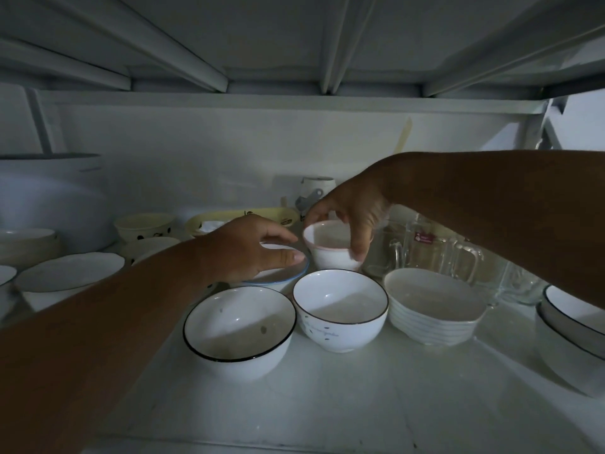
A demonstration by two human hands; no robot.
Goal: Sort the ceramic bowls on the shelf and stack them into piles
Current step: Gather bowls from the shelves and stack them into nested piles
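Right hand (352, 211) pinches the small pink-rimmed bowl (330, 247) by its rim, upright. Left hand (252, 247), fingers loosely extended, rests on the blue-rimmed bowl (281, 278) immediately leftward, the nearer stacking partner.

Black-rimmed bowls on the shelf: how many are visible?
3: one front left, one front centre, and one at the right edge atop another dish. More may be hidden beyond the frame or behind the arms.
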